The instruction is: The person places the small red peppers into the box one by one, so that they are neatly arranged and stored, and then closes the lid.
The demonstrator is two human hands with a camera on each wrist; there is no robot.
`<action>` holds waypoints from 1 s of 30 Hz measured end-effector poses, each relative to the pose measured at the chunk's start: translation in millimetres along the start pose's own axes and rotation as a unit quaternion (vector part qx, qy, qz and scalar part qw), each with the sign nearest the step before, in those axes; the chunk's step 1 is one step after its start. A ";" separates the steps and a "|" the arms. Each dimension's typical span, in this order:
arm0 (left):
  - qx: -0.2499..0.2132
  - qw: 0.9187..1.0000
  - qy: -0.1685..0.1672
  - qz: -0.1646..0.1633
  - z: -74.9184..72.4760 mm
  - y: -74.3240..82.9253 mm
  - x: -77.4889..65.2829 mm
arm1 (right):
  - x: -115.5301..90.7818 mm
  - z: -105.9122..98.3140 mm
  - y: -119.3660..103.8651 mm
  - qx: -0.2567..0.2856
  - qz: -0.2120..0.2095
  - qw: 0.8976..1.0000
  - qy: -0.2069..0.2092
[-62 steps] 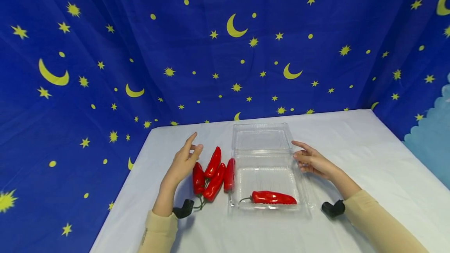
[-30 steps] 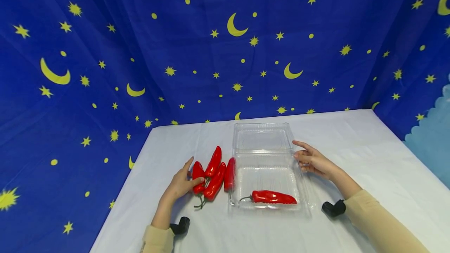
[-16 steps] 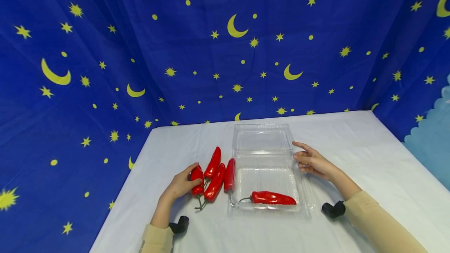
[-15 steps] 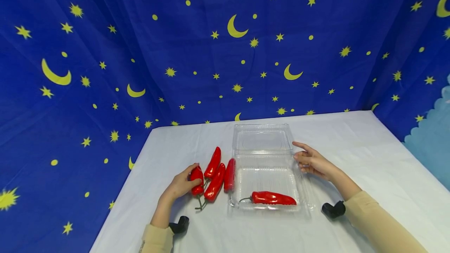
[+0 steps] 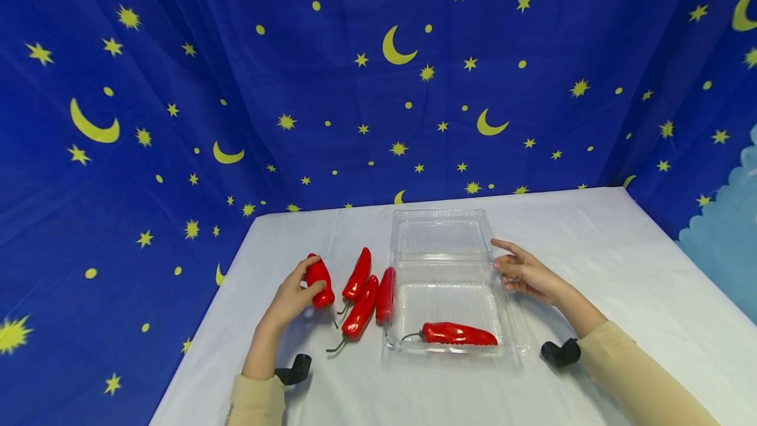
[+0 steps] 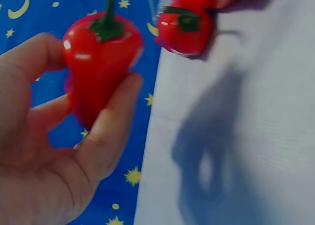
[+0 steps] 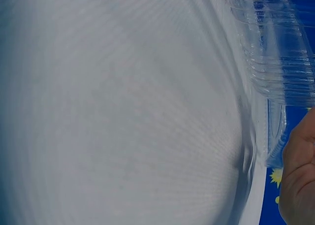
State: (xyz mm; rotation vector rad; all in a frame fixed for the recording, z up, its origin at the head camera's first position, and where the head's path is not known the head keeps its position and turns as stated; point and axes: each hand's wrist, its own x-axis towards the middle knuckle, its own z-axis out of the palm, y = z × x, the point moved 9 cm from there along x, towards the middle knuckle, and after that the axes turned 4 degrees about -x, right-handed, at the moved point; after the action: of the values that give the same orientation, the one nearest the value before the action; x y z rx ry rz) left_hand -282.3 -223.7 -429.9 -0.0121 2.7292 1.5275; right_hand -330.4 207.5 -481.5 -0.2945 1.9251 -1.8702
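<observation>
My left hand (image 5: 290, 296) grips a red pepper (image 5: 319, 283) between thumb and fingers. In the left wrist view, that pepper (image 6: 101, 57) has its green stem upward, and its shadow falls on the cloth. Two more red peppers, one farther back (image 5: 358, 275) and one nearer (image 5: 361, 309), lie to its right. Another red pepper (image 5: 386, 294) overlaps the left edge of a clear plastic clamshell container (image 5: 452, 294), whose lid lies folded back. Inside, along the front, lies one red pepper (image 5: 460, 333). My right hand (image 5: 529, 273) rests at the container's right edge near the hinge, index finger extended.
A white cloth (image 5: 449, 393) covers the table. Blue curtains (image 5: 331, 71) with yellow moons and stars stand behind and to the sides. A black wrist camera (image 5: 294, 369) sits at the left wrist and another black camera (image 5: 560, 352) at the right.
My left hand came down onto the leftmost pepper, gripped it and lifted it up and left, away from the other peppers. My right hand and the container stayed in place.
</observation>
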 end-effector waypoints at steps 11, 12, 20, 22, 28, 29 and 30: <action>-0.215 0.974 0.064 0.033 -25.5 27.8 -0.8 | 0.8 -0.5 -0.3 -0.001 0.003 1.000 0.003; -0.222 0.972 0.064 0.044 -27.0 31.9 -1.9 | 0.8 -0.6 -0.2 -0.002 0.003 1.000 0.003; -0.309 0.940 0.007 0.145 -26.3 73.4 -1.7 | -0.4 -0.9 -0.6 -0.003 0.003 1.000 0.004; -0.341 0.925 -0.018 0.165 -21.6 84.2 -0.7 | -0.7 -0.8 -0.4 -0.002 0.004 1.000 0.005; -0.374 0.902 -0.069 0.204 -6.6 110.4 3.1 | -0.3 -0.9 1.1 -0.005 0.006 1.000 0.008; -0.378 0.899 -0.076 0.208 -4.0 114.2 4.0 | -0.1 -1.0 1.3 -0.005 0.006 1.000 0.008; -0.382 0.896 -0.083 0.212 -1.2 118.1 4.7 | 0.0 -1.1 1.3 -0.005 0.006 1.000 0.008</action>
State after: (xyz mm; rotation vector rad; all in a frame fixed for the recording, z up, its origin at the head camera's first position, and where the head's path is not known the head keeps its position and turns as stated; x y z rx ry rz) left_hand -288.6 -163.0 -328.7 0.7011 1.9030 2.4690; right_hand -330.8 208.6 -482.7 -0.2720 1.9427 -1.8620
